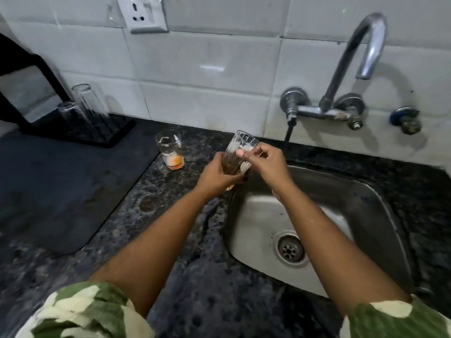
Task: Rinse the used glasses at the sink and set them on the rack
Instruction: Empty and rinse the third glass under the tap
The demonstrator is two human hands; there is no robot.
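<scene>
Hands met on one used glass [238, 154] at the sink's [366, 203] left rim, just over the basin edge. From the head camera, the left hand [216, 175] wrapped its lower body, fingers curled round it; the right hand [264, 161] pinched it near the rim. A second dirty glass [170, 150] stood on the counter [170, 215] just beside. Two clean glasses [85, 106] sat inverted on the black rack [102, 132], well apart to the left.
</scene>
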